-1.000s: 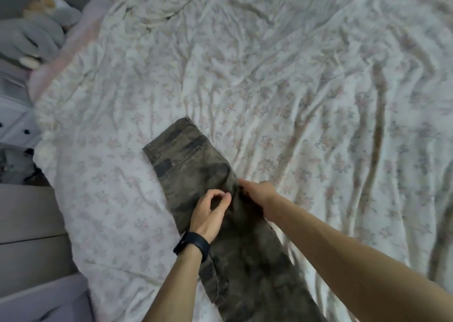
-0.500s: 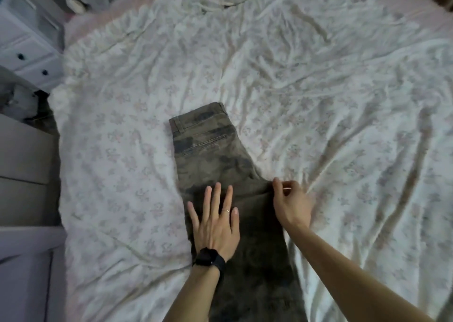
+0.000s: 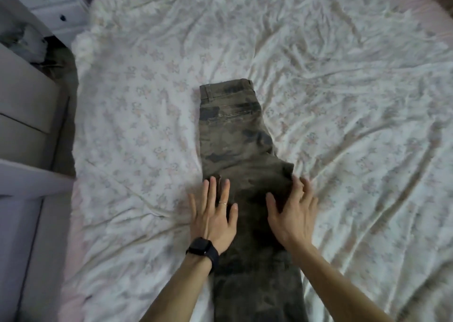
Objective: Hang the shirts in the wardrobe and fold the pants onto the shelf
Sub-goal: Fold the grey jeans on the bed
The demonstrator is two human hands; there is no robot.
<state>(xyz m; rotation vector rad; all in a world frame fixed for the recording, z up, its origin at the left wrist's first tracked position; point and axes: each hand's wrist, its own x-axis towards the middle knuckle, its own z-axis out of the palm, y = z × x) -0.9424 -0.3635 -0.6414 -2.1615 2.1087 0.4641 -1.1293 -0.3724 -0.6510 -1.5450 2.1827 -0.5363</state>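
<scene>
At the far left we see a grey piece of furniture beside the bed, and above it, in the top corner, a white chest of drawers with dark knobs. The bed's floral sheet, white and much creased, fills nearly everything from there to the right edge. About the middle of it lie the camouflage pants, folded lengthwise, the waistband away from us and the legs running out of the bottom edge. Our left hand, with a black watch at the wrist and a thin ring on one finger, lies flat with fingers straight, partly on the left edge of the pants and partly on the sheet, gripping nothing. Our right hand lies over the right edge of the pants just below the crotch, slightly blurred, its fingers spread and relaxed, holding nothing.
</scene>
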